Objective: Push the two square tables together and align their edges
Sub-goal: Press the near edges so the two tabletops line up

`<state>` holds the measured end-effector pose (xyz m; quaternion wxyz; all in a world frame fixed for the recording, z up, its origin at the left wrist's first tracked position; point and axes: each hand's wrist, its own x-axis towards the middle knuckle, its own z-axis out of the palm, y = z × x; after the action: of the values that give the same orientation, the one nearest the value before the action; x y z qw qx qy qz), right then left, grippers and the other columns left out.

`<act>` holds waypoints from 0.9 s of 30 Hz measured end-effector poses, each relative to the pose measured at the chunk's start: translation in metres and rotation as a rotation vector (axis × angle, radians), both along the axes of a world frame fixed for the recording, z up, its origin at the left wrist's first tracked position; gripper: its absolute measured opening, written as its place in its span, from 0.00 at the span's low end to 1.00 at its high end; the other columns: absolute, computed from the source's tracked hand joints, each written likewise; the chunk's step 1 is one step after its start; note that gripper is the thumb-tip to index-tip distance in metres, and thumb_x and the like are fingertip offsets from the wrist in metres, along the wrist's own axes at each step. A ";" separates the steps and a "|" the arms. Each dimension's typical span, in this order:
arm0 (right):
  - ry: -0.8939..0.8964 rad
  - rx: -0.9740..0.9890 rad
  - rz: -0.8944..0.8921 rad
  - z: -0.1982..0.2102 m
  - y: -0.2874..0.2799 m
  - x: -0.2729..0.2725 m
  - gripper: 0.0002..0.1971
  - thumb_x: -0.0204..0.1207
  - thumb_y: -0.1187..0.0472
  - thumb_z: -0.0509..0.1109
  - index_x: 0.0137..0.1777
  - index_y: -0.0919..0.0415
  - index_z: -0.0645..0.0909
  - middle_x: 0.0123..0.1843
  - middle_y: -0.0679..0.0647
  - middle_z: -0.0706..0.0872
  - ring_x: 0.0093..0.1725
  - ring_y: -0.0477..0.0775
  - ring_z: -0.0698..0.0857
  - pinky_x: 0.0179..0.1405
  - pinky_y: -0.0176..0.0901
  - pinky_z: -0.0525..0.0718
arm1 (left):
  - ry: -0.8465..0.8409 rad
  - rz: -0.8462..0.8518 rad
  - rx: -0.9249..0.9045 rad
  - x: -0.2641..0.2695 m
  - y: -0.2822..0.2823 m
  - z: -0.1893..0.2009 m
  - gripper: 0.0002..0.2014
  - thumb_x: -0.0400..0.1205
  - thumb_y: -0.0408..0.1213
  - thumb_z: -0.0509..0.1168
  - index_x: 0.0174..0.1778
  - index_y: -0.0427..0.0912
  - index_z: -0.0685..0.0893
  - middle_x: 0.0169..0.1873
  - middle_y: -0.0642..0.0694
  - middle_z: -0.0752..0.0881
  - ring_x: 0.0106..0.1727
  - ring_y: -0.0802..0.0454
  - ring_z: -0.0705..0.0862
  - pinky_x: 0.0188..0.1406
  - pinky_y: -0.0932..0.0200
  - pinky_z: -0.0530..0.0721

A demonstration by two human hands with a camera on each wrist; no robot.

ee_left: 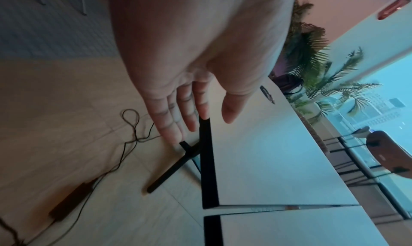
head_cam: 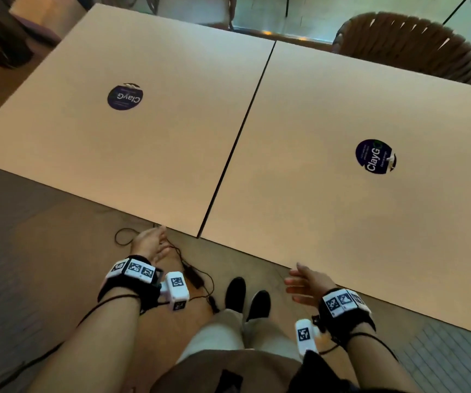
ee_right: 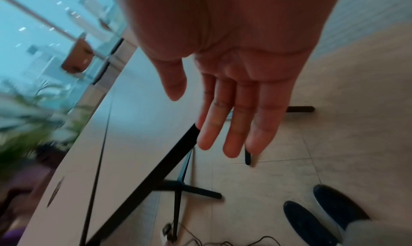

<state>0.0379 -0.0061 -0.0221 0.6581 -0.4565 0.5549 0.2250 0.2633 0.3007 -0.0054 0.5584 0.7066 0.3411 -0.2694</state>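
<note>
Two pale square tables stand side by side, the left table [head_cam: 132,154] and the right table [head_cam: 328,211], with only a thin dark seam [head_cam: 237,137] between them. Each top carries a round dark sticker. Their near edges meet at almost the same line. My left hand [head_cam: 150,243] hovers open just short of the left table's near edge [ee_left: 208,161], fingers straight, touching nothing. My right hand [head_cam: 304,280] is open too, just off the right table's near edge [ee_right: 156,175]. Both hands hold nothing.
A black cable and power brick [head_cam: 191,276] lie on the floor by my feet [head_cam: 245,299]. Black cross-shaped table bases [ee_right: 185,188] stand under the tops. A woven chair [head_cam: 416,43] sits behind the right table. Glass wall and plants lie beyond.
</note>
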 end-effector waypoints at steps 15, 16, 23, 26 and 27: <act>0.041 0.082 0.335 0.011 0.065 0.100 0.26 0.80 0.39 0.63 0.59 0.63 0.81 0.45 0.58 0.90 0.39 0.57 0.89 0.40 0.45 0.85 | -0.490 -1.004 0.655 0.011 -0.019 0.007 0.31 0.79 0.46 0.73 0.79 0.54 0.73 0.84 0.48 0.65 0.86 0.42 0.61 0.83 0.43 0.67; 0.062 0.116 0.315 0.007 0.076 0.106 0.28 0.79 0.37 0.63 0.63 0.63 0.79 0.49 0.58 0.90 0.41 0.57 0.89 0.41 0.46 0.86 | -0.485 -1.124 0.684 0.023 -0.017 0.001 0.36 0.78 0.49 0.74 0.83 0.57 0.69 0.87 0.49 0.59 0.89 0.42 0.55 0.87 0.41 0.61; -0.071 0.272 -0.591 -0.028 0.147 0.135 0.29 0.75 0.40 0.70 0.64 0.65 0.75 0.62 0.65 0.85 0.58 0.66 0.86 0.53 0.62 0.87 | -0.435 -1.780 0.712 0.080 0.000 -0.019 0.54 0.76 0.72 0.64 0.87 0.64 0.34 0.86 0.52 0.25 0.87 0.40 0.25 0.86 0.32 0.33; -0.129 0.204 -0.950 -0.051 0.165 0.147 0.28 0.66 0.47 0.79 0.61 0.63 0.80 0.62 0.67 0.86 0.58 0.66 0.86 0.48 0.60 0.87 | -0.504 -1.935 0.712 0.092 0.011 -0.029 0.54 0.78 0.74 0.58 0.86 0.62 0.27 0.82 0.49 0.18 0.83 0.37 0.19 0.84 0.26 0.34; -0.128 0.194 -1.013 -0.055 0.168 0.151 0.32 0.61 0.49 0.82 0.63 0.64 0.80 0.63 0.67 0.86 0.58 0.67 0.86 0.49 0.61 0.88 | -0.525 -1.948 0.710 0.092 0.012 -0.033 0.53 0.80 0.73 0.57 0.85 0.61 0.25 0.81 0.48 0.16 0.82 0.36 0.17 0.84 0.25 0.35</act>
<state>0.1888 0.1618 -0.0776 0.7562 -0.0806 0.6416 -0.0998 0.3551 0.3122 -0.0381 -0.0792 0.8326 -0.4422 -0.3240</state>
